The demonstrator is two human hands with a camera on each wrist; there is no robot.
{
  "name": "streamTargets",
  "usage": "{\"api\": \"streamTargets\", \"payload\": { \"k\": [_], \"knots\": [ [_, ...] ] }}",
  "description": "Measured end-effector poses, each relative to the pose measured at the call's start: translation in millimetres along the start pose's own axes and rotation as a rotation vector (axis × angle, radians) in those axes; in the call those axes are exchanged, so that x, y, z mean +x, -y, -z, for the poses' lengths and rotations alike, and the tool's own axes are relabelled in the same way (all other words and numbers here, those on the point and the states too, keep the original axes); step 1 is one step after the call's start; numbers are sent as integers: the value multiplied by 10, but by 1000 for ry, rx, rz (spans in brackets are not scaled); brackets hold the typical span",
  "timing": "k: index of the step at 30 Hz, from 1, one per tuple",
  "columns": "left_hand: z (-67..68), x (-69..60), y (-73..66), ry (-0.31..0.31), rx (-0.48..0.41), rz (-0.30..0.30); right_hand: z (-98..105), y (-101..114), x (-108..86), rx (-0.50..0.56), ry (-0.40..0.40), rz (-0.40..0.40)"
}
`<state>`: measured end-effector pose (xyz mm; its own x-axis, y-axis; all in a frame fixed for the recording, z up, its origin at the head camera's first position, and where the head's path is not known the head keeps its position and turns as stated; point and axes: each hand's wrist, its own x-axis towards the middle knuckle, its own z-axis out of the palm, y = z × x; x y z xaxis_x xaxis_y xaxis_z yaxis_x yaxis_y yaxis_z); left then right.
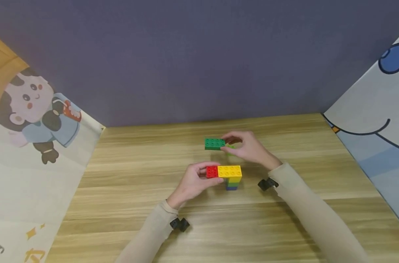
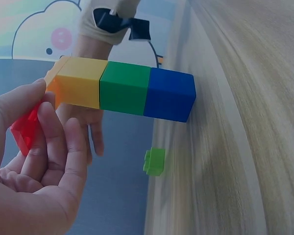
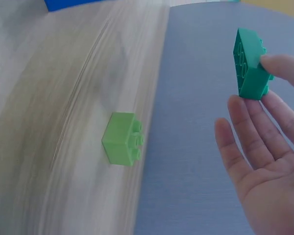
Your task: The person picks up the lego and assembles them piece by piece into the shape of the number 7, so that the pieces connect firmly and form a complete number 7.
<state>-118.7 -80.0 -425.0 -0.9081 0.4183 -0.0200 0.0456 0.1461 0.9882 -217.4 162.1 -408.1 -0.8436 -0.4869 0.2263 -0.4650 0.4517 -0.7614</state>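
My left hand (image 1: 193,180) grips a red brick (image 1: 211,171) between thumb and fingers. Beside it, a yellow brick (image 1: 229,171) with two rows of studs caps a narrow column. Below that cap the left wrist view shows a yellow block (image 2: 81,82), a green block (image 2: 124,87) and a blue block (image 2: 170,94). Raised off the table, a dark green brick (image 3: 252,63) is pinched at one end by my right hand (image 1: 247,146). A light green brick (image 3: 120,139) lies on the table, partly covered by the right hand in the head view.
The wooden table (image 1: 120,208) ends at a dark blue-grey panel (image 1: 199,62). Cartoon-printed panels stand at the left (image 1: 28,146) and the right (image 1: 370,135). Small black devices (image 1: 179,224) are strapped at both wrists.
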Motion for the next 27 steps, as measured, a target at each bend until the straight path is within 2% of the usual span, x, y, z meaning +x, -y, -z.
{"api": "streamTargets", "payload": {
  "k": [9,27],
  "knots": [
    [-11,-1,-10,-10,11,-14,64,148,-165,1,-21,5],
    [-20,2,4,-21,19,-31,73,215,-362,53,-39,-19]
  ]
}}
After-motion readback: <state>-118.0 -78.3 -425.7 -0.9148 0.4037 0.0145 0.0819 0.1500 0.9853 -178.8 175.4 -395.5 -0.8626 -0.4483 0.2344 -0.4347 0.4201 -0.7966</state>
